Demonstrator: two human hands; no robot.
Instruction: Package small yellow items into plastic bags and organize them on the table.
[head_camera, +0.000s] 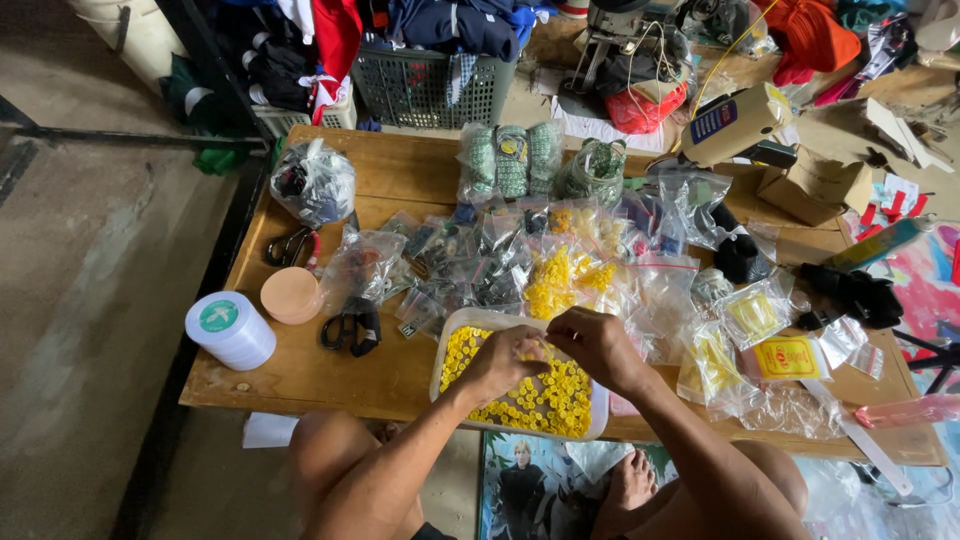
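From the left I pass a white tape roll (230, 330) and black-handled scissors (350, 327) on the wooden bench (300, 375). My left hand (505, 362) hovers over the shallow white plastic tray (455, 330) of small yellow buttons (545, 400), fingers pinched; whether they hold one I cannot tell. My right hand (598, 345) meets it fingertip to fingertip. I judge this a sorting step, calling next for a fine pinch.
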